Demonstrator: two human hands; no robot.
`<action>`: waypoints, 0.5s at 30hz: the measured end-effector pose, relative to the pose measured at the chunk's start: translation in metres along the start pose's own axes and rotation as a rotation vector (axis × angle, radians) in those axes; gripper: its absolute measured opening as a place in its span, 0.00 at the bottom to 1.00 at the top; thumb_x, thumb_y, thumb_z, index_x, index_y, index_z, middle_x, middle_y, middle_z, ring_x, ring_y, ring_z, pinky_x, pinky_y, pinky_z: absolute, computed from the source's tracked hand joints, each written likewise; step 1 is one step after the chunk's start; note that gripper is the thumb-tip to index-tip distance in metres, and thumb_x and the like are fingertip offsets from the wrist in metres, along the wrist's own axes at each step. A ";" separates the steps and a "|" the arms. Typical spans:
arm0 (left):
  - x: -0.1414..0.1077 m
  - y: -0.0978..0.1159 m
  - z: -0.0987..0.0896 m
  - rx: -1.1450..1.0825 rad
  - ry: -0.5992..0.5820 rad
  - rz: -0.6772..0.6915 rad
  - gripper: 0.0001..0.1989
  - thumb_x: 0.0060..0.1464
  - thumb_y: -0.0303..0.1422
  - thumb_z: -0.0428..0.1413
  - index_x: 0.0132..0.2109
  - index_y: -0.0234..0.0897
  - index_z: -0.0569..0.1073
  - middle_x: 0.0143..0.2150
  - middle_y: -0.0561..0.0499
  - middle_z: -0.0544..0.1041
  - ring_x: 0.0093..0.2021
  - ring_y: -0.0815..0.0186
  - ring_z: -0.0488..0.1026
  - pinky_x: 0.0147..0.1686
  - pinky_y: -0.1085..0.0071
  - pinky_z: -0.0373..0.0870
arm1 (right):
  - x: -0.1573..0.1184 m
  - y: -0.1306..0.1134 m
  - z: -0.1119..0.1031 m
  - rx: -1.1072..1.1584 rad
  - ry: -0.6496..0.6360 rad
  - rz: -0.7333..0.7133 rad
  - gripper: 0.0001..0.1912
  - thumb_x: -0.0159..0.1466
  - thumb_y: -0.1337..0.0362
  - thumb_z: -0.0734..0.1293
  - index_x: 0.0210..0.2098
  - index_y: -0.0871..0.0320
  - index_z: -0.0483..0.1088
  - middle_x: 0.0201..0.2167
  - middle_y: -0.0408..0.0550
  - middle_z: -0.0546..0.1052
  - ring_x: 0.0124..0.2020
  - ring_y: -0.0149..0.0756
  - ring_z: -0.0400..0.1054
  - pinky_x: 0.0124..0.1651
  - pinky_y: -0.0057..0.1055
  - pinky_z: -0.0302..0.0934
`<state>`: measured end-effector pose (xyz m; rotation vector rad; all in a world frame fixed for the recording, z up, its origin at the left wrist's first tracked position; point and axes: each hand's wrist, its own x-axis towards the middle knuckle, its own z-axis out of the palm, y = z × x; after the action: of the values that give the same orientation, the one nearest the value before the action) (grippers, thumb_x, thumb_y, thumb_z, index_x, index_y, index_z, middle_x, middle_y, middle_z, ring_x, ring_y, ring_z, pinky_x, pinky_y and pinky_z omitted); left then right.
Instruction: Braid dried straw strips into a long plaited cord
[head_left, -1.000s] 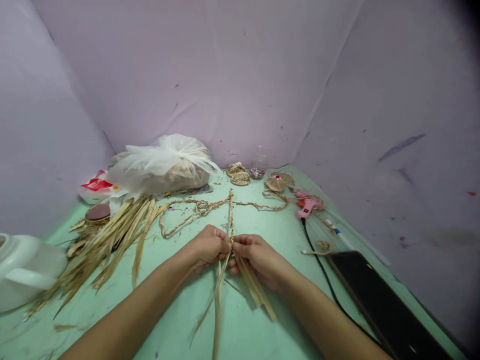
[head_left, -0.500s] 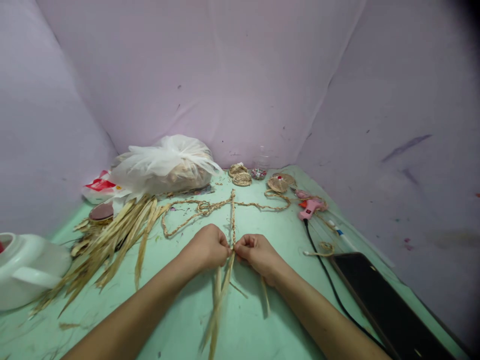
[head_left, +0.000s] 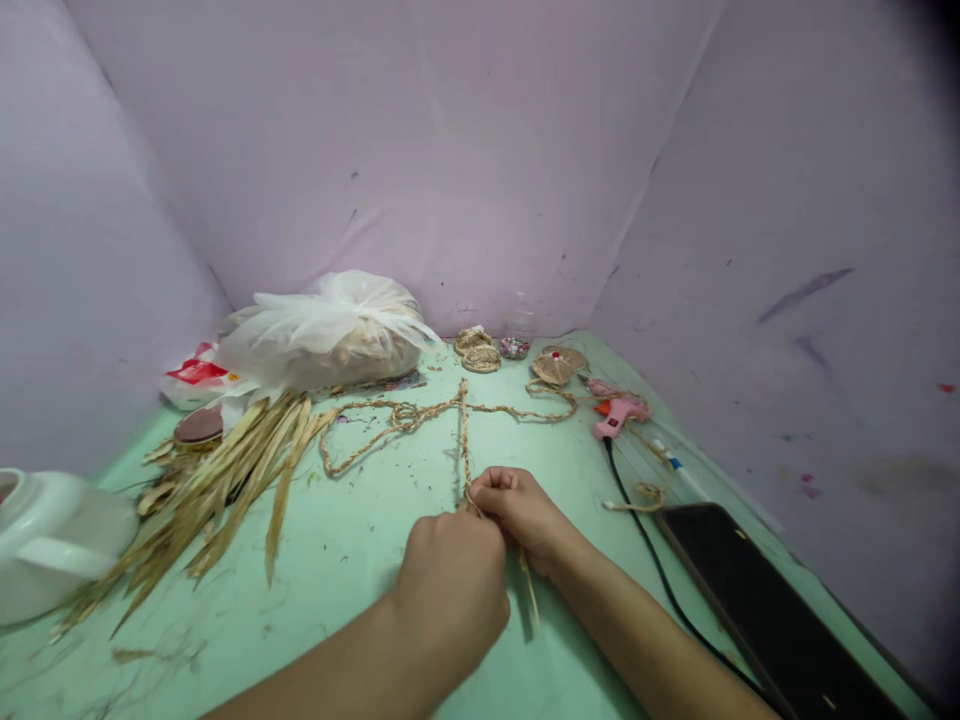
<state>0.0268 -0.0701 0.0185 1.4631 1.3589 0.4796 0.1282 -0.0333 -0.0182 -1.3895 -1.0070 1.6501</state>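
A thin braid of dry, straw-coloured fibre (head_left: pixel 464 430) runs down the middle of the green table towards me. My right hand (head_left: pixel 517 508) pinches its near end between thumb and fingers. A loose fibre strip (head_left: pixel 529 590) hangs below that hand. Closer to me, my left hand (head_left: pixel 456 580) is closed, its back towards the camera, and touches or nearly touches the right fingertips. The strands at the braid's end are mostly hidden behind the left hand, as are its own fingertips. More braided cord (head_left: pixel 409 415) lies looped beyond.
Dry fibre strips (head_left: pixel 247 470) spread at left, beside a white jug (head_left: pixel 64 545) and a white plastic bag (head_left: pixel 337 330). Coiled woven pieces (head_left: pixel 480 358) sit at the back. On the right lie a pink glue gun (head_left: pixel 621 414), its black cord and a phone (head_left: pixel 772 610).
My left hand has moved right and towards me, turning its back to the camera and covering the loose strands. The right hand keeps its pinch at the braid's end.
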 end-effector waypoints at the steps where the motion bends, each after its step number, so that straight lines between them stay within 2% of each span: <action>1: 0.002 0.002 -0.006 0.101 0.080 0.029 0.06 0.36 0.27 0.55 0.18 0.37 0.64 0.19 0.48 0.64 0.34 0.58 0.67 0.31 0.71 0.57 | 0.001 0.000 -0.001 -0.001 -0.011 0.000 0.01 0.42 0.70 0.62 0.17 0.60 0.62 0.11 0.38 0.64 0.13 0.22 0.52 0.18 0.23 0.44; 3: 0.010 0.006 -0.022 0.226 0.228 0.055 0.06 0.38 0.29 0.54 0.18 0.36 0.65 0.17 0.50 0.63 0.28 0.62 0.66 0.27 0.72 0.57 | 0.002 0.000 -0.003 -0.024 -0.029 -0.007 0.01 0.43 0.70 0.62 0.17 0.60 0.63 0.09 0.36 0.61 0.12 0.22 0.48 0.17 0.23 0.41; 4: 0.015 0.007 -0.030 0.171 0.237 0.022 0.02 0.39 0.29 0.53 0.22 0.36 0.68 0.16 0.52 0.64 0.24 0.65 0.65 0.24 0.73 0.56 | 0.002 0.000 -0.003 -0.038 -0.040 -0.011 0.01 0.43 0.69 0.62 0.17 0.61 0.63 0.08 0.36 0.60 0.12 0.21 0.47 0.17 0.23 0.39; 5: 0.020 0.006 -0.036 0.090 0.183 -0.069 0.03 0.40 0.29 0.52 0.26 0.35 0.70 0.15 0.53 0.63 0.19 0.68 0.63 0.21 0.74 0.55 | 0.002 0.000 -0.004 -0.044 -0.055 -0.014 0.03 0.44 0.69 0.62 0.16 0.61 0.63 0.08 0.36 0.59 0.12 0.21 0.46 0.17 0.23 0.38; 7: 0.029 0.002 -0.042 -0.112 -0.009 -0.207 0.07 0.41 0.29 0.49 0.30 0.32 0.70 0.13 0.55 0.62 0.13 0.72 0.58 0.16 0.75 0.52 | 0.002 0.000 -0.004 -0.012 -0.090 -0.023 0.04 0.45 0.68 0.62 0.16 0.61 0.63 0.09 0.36 0.60 0.12 0.21 0.48 0.17 0.23 0.39; 9: 0.035 -0.004 -0.042 -0.277 -0.175 -0.261 0.06 0.41 0.29 0.49 0.27 0.31 0.69 0.14 0.54 0.64 0.12 0.74 0.58 0.13 0.77 0.52 | 0.001 0.000 -0.005 0.031 -0.127 -0.035 0.03 0.45 0.68 0.63 0.18 0.61 0.63 0.11 0.38 0.64 0.13 0.22 0.52 0.18 0.23 0.43; 10: 0.038 -0.008 -0.040 -0.323 -0.212 -0.253 0.05 0.40 0.29 0.50 0.25 0.30 0.68 0.15 0.53 0.65 0.12 0.74 0.58 0.12 0.77 0.52 | 0.001 0.000 -0.006 0.035 -0.136 -0.039 0.03 0.45 0.68 0.63 0.19 0.61 0.63 0.12 0.39 0.65 0.14 0.23 0.54 0.19 0.23 0.44; 12: 0.040 -0.012 -0.038 -0.329 -0.203 -0.218 0.05 0.39 0.29 0.51 0.23 0.30 0.68 0.15 0.53 0.65 0.11 0.75 0.58 0.10 0.79 0.51 | 0.001 -0.001 -0.008 -0.011 -0.145 -0.032 0.03 0.45 0.68 0.63 0.20 0.61 0.63 0.12 0.39 0.65 0.14 0.22 0.52 0.18 0.23 0.42; 15: 0.040 -0.012 -0.037 -0.185 -0.162 -0.206 0.07 0.40 0.31 0.51 0.20 0.32 0.66 0.10 0.55 0.61 0.09 0.75 0.54 0.09 0.78 0.49 | 0.003 -0.003 -0.013 -0.115 -0.169 -0.039 0.02 0.45 0.69 0.62 0.20 0.61 0.63 0.13 0.39 0.65 0.13 0.21 0.49 0.17 0.22 0.40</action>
<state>0.0014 -0.0219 0.0085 1.1718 1.2833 0.3366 0.1406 -0.0278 -0.0179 -1.3114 -1.2357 1.7260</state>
